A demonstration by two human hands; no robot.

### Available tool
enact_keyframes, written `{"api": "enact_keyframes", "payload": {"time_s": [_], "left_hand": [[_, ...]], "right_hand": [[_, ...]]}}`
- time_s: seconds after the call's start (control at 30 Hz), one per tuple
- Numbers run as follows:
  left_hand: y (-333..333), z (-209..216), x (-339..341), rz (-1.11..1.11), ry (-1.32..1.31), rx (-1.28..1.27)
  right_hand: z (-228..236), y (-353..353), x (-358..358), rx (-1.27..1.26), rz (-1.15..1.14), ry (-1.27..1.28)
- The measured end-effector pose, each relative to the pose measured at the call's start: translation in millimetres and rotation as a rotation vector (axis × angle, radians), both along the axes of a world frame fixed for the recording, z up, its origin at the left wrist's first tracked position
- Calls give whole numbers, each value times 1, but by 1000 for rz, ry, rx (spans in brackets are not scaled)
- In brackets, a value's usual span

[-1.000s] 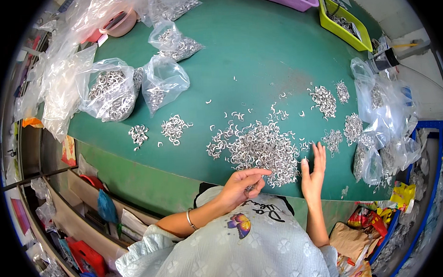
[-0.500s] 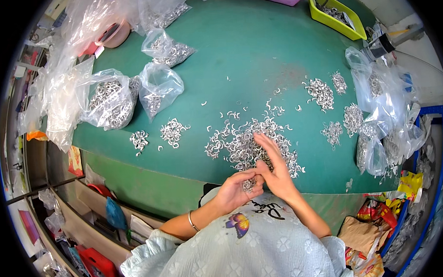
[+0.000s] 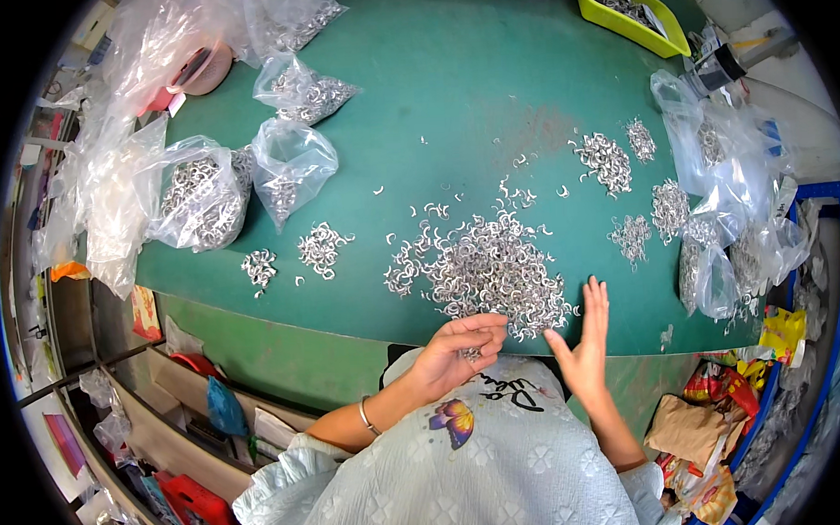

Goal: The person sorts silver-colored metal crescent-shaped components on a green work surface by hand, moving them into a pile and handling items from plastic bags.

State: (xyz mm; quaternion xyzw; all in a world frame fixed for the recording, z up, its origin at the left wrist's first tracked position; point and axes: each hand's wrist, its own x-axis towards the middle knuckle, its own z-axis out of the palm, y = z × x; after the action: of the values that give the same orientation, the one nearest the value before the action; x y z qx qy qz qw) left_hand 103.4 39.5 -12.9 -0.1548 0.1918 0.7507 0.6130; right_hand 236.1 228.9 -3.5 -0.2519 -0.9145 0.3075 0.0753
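A large pile of small silver crescent-shaped metal pieces [image 3: 494, 264] lies near the front edge of the green table [image 3: 387, 106]. My left hand [image 3: 458, 352] is cupped at the pile's near edge, its fingers curled round several small metal pieces [image 3: 470, 354]. Beside the pile's right edge, my right hand [image 3: 585, 349] is stretched out with its thumb apart from its fingers and nothing in it. Two smaller heaps of metal pieces [image 3: 322, 250] sit to the left. On the right are several more little heaps [image 3: 605, 163].
Clear plastic bags of metal pieces [image 3: 200, 201] stand at the left, near a pink bowl [image 3: 205, 71]. More filled bags [image 3: 715, 224] line the right edge. A yellow-green tray [image 3: 634, 19] sits at the far right. Shelves [image 3: 165, 382] stand below left.
My right hand has moved from over the pile, close to the left hand, rightward to the pile's right side. My left hand stays nearly in place, still holding metal pieces.
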Motion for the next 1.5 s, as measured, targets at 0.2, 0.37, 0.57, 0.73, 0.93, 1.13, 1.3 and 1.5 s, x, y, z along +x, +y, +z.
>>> {"api": "enact_keyframes", "payload": {"time_s": [0.2, 0.37, 0.57, 0.73, 0.93, 1.13, 1.3, 1.5], "left_hand": [[1, 0, 0, -8, 74, -47], [-3, 0, 0, 15, 112, -7], [-5, -2, -1, -30, 91, 61], [-4, 0, -4, -80, 51, 54], [-3, -3, -5, -72, -3, 12], [4, 7, -6, -50, 35, -19], [11, 18, -9, 20, 58, 48], [16, 14, -7, 39, 104, 89]], "right_hand": [[-19, -36, -34, -113, 17, 145], [-11, -37, -53, -270, -30, 259], [4, -10, -63, 27, -102, 372], [4, 12, -86, 142, 9, 234], [-1, 15, -92, 203, 78, 152], [3, 22, -93, 39, 20, 213], [33, 9, -80, -220, 154, 282], [12, 10, -82, 8, 105, 239]]}}
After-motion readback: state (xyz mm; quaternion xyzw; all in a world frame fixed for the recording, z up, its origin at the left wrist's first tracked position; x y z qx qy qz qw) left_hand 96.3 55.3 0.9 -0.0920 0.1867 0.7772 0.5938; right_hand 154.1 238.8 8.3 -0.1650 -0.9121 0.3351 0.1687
